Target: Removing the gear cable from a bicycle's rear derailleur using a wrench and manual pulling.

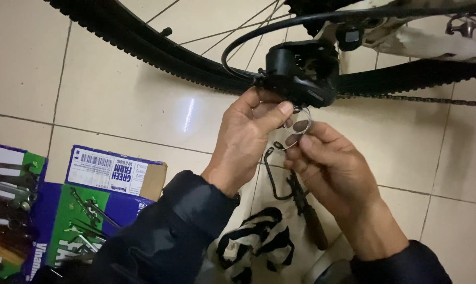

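Thin silver wire ring (297, 125) pinched between both hands, centre frame.
Left hand (248, 138) thumb and right hand (330, 165) fingertips clamp it, just below the black derailleur (301, 71).

Pale tiled floor (117, 105) with dark grout; a light glare (188, 114).

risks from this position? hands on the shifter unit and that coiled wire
1. The thin coiled cable is pinched only between fingertips of the left hand and right hand; it may spring loose or kink.
2. The black shifter unit hangs on its cable housing above hard tile floor; a slip could drop it.
3. The pliers and striped cloth lie right underfoot, so they could be kicked.
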